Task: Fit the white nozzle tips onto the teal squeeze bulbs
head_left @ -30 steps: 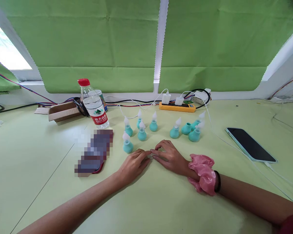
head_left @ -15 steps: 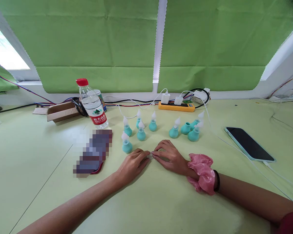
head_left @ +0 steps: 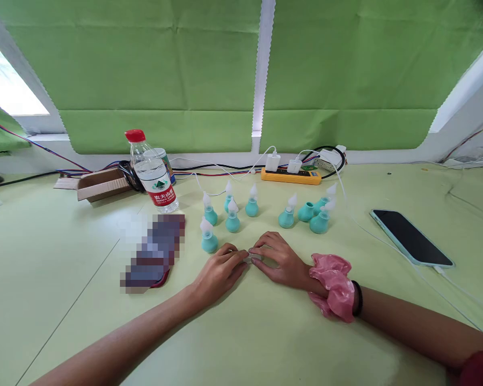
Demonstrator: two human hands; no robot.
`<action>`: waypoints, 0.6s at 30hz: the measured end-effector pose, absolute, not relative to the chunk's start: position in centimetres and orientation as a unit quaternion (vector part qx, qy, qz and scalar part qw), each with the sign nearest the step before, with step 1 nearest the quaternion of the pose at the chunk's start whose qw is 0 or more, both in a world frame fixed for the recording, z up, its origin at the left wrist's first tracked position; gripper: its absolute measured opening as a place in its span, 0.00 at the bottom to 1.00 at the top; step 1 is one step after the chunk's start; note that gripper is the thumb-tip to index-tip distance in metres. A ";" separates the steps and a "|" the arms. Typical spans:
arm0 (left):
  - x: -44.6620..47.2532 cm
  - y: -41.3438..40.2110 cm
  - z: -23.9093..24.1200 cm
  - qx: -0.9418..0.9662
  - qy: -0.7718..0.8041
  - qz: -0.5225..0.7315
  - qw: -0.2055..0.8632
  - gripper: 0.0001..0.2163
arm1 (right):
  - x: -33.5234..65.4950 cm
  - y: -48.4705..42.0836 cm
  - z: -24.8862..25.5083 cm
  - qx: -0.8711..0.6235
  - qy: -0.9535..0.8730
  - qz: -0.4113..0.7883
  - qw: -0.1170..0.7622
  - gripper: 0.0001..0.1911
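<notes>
I see the left hand and right hand meeting low over the table, fingertips narrowed on a small clear piece between them, probably to steady it. Just beyond, teal bulbs stand on broad bases, seemingly leaving working room; the yellow power strip lies behind.

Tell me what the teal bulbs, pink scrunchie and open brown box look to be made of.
Teal bulbs: probably soft rubber or silicone; smooth with a soft sheen, evenly coloured.
Pink scrunchie: likely satin-like fabric; glossy highlights along gathered folds.
Open brown box: apparently cardboard; matte brown, thin flap folded out.
</notes>
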State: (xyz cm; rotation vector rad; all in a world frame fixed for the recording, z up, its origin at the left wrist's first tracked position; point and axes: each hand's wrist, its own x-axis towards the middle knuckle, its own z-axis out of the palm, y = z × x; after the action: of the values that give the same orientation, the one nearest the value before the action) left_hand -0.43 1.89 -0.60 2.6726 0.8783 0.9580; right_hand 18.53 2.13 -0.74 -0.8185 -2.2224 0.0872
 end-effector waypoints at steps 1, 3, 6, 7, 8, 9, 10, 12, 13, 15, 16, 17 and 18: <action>-0.4 1.9 -0.7 0.896 0.293 0.324 0.084 0.10 | 18.5 2.1 -0.7 -0.319 -0.869 0.033 0.376 0.07; -0.5 1.9 -0.8 0.896 0.290 0.328 0.080 0.10 | 18.5 2.2 -0.7 -0.318 -0.869 0.031 0.377 0.06; -0.5 1.9 -0.8 0.897 0.285 0.331 0.073 0.10 | 18.6 2.2 -0.7 -0.317 -0.871 0.025 0.373 0.06; -0.5 1.9 -0.8 0.898 0.284 0.329 0.071 0.10 | 18.6 2.2 -0.7 -0.316 -0.873 0.022 0.371 0.06; -0.5 1.8 -0.8 0.899 0.284 0.327 0.069 0.10 | 18.6 2.2 -0.6 -0.314 -0.875 0.019 0.369 0.06; -0.5 1.8 -0.7 0.899 0.286 0.324 0.066 0.10 | 18.6 2.2 -0.6 -0.313 -0.876 0.016 0.367 0.06; -0.5 1.8 -0.7 0.899 0.290 0.321 0.063 0.10 | 18.6 2.2 -0.6 -0.312 -0.877 0.015 0.365 0.06; -0.5 1.8 -0.7 0.898 0.300 0.316 0.058 0.11 | 18.6 2.2 -0.5 -0.311 -0.879 0.013 0.363 0.06; -0.5 1.8 -0.7 0.898 0.302 0.314 0.057 0.11 | 18.6 2.2 -0.5 -0.310 -0.879 0.013 0.361 0.06; -0.5 1.8 -0.7 0.900 0.295 0.314 0.060 0.11 | 18.5 2.1 -0.5 -0.311 -0.879 0.010 0.360 0.06; -0.5 1.8 -0.7 0.901 0.290 0.316 0.062 0.11 | 18.5 2.1 -0.6 -0.311 -0.879 0.008 0.361 0.06; -0.4 1.8 -0.7 0.902 0.285 0.318 0.065 0.11 | 18.5 2.1 -0.6 -0.313 -0.878 0.006 0.363 0.06; -0.4 1.8 -0.7 0.902 0.283 0.320 0.066 0.10 | 18.5 2.1 -0.7 -0.316 -0.876 0.005 0.366 0.06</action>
State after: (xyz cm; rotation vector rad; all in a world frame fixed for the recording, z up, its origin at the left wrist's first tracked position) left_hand -0.43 1.83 -0.72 2.7197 0.8523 0.9650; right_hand 18.51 2.07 -0.66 -0.8112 -2.2513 0.0121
